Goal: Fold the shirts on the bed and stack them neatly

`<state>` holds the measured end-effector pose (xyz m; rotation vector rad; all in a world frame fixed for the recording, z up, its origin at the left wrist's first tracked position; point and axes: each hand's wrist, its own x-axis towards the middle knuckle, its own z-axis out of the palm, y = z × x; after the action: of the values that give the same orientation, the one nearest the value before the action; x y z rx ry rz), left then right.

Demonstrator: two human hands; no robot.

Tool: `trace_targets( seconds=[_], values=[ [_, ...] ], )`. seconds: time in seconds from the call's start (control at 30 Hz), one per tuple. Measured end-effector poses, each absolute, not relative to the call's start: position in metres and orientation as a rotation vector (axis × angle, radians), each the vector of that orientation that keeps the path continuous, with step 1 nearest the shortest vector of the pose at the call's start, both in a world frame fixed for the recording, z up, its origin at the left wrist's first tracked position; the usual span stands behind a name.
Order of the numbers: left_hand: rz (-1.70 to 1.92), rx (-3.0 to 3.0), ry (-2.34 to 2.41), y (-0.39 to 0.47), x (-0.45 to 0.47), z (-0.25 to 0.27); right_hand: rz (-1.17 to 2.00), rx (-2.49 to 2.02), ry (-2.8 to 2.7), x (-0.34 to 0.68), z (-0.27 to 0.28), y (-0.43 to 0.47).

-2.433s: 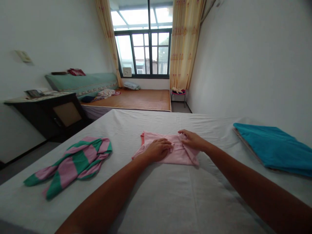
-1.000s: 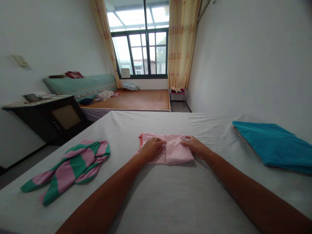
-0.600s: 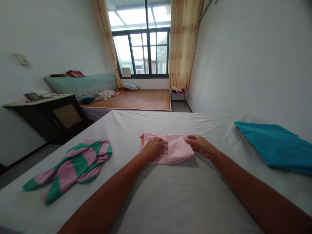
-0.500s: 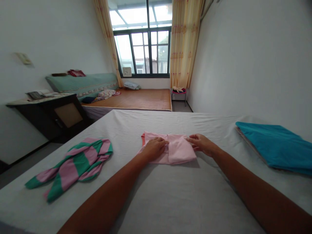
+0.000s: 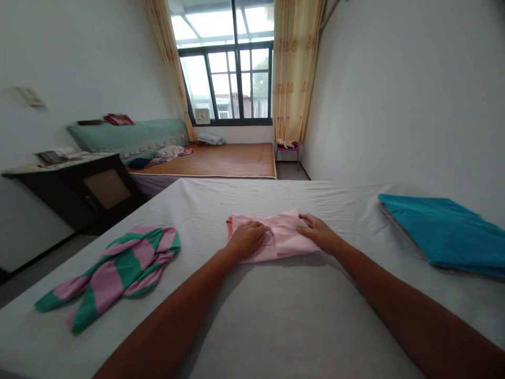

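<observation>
A pink garment (image 5: 286, 231), folded into a small flat bundle with a coral edge at its left end, lies on the white-sheeted surface (image 5: 260, 316). My left hand (image 5: 249, 239) rests palm down on its left half, fingers stretched out on the cloth. At the right end, my right hand (image 5: 317, 231) grips the edge of the pink fabric, with thumb and forefinger on it; its other fingers are partly hidden. To the left lies a crumpled pink-and-green striped garment (image 5: 126, 263), apart from both hands.
A folded blue cloth (image 5: 453, 229) lies at the right on the same sheet. Beyond are a bed with a brown mat (image 5: 229, 160), a dark cabinet (image 5: 79, 189) on the left and a small stool (image 5: 287, 149) holding cloth. White walls stand on both sides.
My right hand has moved a little left and onto the pink garment's right end, whose upper corner now sits higher. My left hand stays on the cloth. The view has shifted slightly.
</observation>
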<state>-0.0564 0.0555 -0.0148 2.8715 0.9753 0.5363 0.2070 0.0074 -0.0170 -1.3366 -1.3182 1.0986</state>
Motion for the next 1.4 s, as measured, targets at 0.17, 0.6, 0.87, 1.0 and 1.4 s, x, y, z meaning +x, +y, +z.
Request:
trace_targets(
  seconds=[0.17, 0.6, 0.87, 1.0, 1.4],
  values=[
    [0.743, 2.761, 1.154, 0.061, -0.063, -0.012, 0.907, -1.526, -1.372, 0.275, -0.001, 0.017],
    [0.823, 2.579, 1.284, 0.067, -0.068, -0.014, 0.641, -1.399, -1.911, 0.197, 0.037, 0.023],
    [0.826, 2.462, 1.379, 0.071, -0.070, -0.018, 0.673, -1.313, -1.961, 0.114, 0.003, 0.043],
    [0.830, 2.401, 1.498, 0.071, -0.070, -0.016, 1.148, -1.124, -1.798, 0.117, 0.005, 0.042],
    [0.601, 2.932, 0.517, 0.023, -0.026, -0.015, 0.513, -0.942, -2.440, 0.159, -0.011, 0.055]
  ],
)
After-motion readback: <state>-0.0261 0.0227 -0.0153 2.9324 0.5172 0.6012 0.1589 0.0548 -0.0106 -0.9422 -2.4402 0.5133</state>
